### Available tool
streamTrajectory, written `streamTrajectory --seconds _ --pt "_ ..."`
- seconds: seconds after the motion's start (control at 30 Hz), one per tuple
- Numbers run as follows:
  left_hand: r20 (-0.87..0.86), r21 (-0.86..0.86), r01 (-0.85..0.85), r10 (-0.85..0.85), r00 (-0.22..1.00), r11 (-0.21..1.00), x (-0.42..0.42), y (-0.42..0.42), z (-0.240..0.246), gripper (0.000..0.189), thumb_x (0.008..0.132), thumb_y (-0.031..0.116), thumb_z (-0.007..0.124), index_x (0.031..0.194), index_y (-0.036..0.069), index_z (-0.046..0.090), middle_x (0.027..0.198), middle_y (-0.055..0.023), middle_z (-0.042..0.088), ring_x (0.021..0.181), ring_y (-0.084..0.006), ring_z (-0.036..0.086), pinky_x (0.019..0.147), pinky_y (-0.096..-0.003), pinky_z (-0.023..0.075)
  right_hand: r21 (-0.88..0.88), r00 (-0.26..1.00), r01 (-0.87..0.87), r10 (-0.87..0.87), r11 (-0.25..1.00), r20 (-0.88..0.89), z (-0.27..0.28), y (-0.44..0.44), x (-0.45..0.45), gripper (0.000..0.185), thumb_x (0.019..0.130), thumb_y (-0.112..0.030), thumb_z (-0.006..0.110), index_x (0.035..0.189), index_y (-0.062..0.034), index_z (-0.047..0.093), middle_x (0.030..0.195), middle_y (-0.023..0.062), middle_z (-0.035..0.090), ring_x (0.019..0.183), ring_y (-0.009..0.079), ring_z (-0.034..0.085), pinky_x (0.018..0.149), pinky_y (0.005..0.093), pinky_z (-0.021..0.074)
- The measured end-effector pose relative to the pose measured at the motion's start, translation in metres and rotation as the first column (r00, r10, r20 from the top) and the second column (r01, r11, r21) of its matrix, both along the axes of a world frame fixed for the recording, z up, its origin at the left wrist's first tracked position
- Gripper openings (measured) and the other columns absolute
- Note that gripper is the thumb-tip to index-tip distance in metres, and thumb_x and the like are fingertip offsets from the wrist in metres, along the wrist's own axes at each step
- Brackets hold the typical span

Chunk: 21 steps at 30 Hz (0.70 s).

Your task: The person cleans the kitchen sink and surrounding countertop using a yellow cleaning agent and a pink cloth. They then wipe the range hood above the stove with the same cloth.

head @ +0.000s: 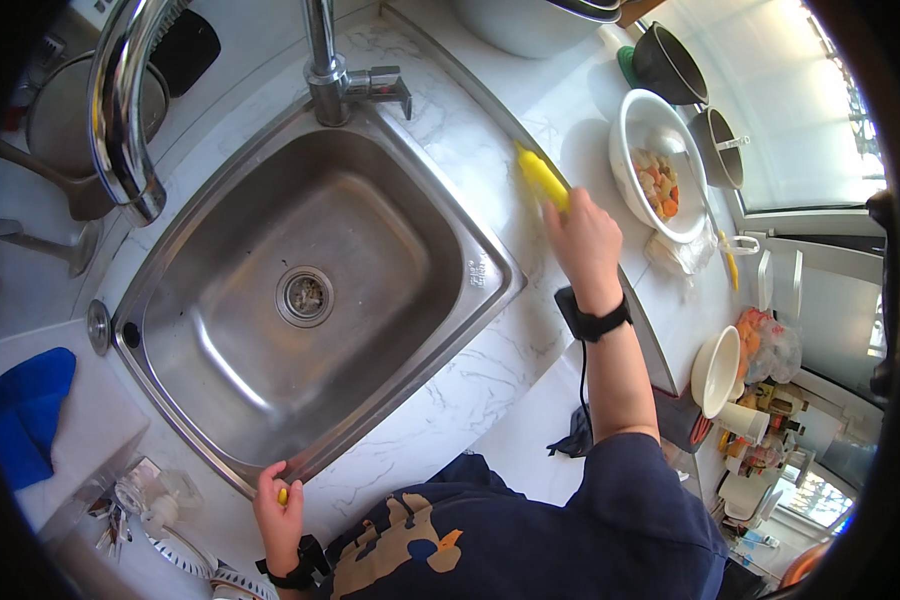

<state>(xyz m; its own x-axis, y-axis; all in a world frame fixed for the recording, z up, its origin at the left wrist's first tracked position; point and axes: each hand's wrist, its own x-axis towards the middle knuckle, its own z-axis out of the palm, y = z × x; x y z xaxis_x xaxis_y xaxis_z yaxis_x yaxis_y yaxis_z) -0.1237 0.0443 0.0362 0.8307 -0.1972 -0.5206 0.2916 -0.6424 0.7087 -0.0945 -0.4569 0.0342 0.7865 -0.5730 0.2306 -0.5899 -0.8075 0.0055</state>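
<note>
My right hand (589,236) grips a bright yellow cloth (543,177), folded into a narrow strip. The cloth lies on the white marble-patterned countertop (465,375), along the foot of a raised ledge. At the near corner of the stainless steel sink (390,262), my left hand (279,517) has its fingertips at the rim. A small yellow thing (283,496) shows between its fingers; too little is visible to tell what it is. The sink basin holds no dishes, and a few dark specks lie near its drain strainer (305,297).
A chrome faucet (330,90) rises behind the sink, its spout swung left. On the ledge are a white bowl of chopped food (622,172), dark bowls (671,64) and a cream bowl (715,371). A blue cloth (26,420) lies left; pan and ladles hang beyond the faucet.
</note>
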Motion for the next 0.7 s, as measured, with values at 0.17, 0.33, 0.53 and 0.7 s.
streamTrajectory --seconds 0.17,0.33,0.53,0.7 --pt "0.021 0.021 0.005 -0.006 1.0 1.0 -0.001 -0.001 0.001 0.03 0.083 0.0 0.061 0.113 0.0 0.053 0.061 -0.0007 0.043 0.057 -0.0095 0.041 0.053 -0.0242 0.0343 -0.037 0.999 -0.04 0.041 0.999 0.036 -0.002 -0.003 0.035 0.03 0.084 -0.032 0.062 0.076 -0.0041 0.054 0.06 0.0139 0.062 0.055 0.0323 0.063 0.05 0.0403 0.05" --pt "0.016 0.021 -0.007 0.007 1.0 1.0 -0.003 0.001 0.001 0.03 0.083 0.001 0.061 0.112 -0.001 0.053 0.061 -0.001 0.042 0.056 -0.0097 0.041 0.053 -0.0246 0.0343 -0.051 0.998 -0.048 0.05 0.998 0.039 0.001 -0.002 0.06 0.03 0.082 -0.031 0.063 0.074 -0.0041 0.054 0.06 0.0135 0.062 0.054 0.0317 0.063 0.05 0.0401 0.0501" --pt "0.042 0.026 -0.005 0.004 0.999 1.0 -0.004 0.001 0.001 0.03 0.083 0.0 0.061 0.112 -0.001 0.053 0.061 -0.0015 0.043 0.056 -0.0104 0.041 0.053 -0.0248 0.0344 -0.023 0.999 -0.054 0.054 0.998 0.004 0.004 -0.004 0.079 0.031 0.083 -0.033 0.062 0.077 -0.0037 0.056 0.063 0.0147 0.063 0.058 0.0329 0.063 0.053 0.0414 0.0506" --pt "0.014 0.029 -0.02 0.019 1.0 0.999 -0.003 0.0 0.004 0.03 0.083 0.0 0.061 0.111 -0.002 0.053 0.061 -0.0021 0.043 0.056 -0.0111 0.041 0.054 -0.0249 0.035 0.023 0.999 -0.02 0.021 1.0 -0.037 0.007 -0.005 0.091 0.034 0.085 -0.038 0.059 0.081 -0.0036 0.057 0.068 0.0152 0.064 0.064 0.0342 0.064 0.057 0.0434 0.0506"
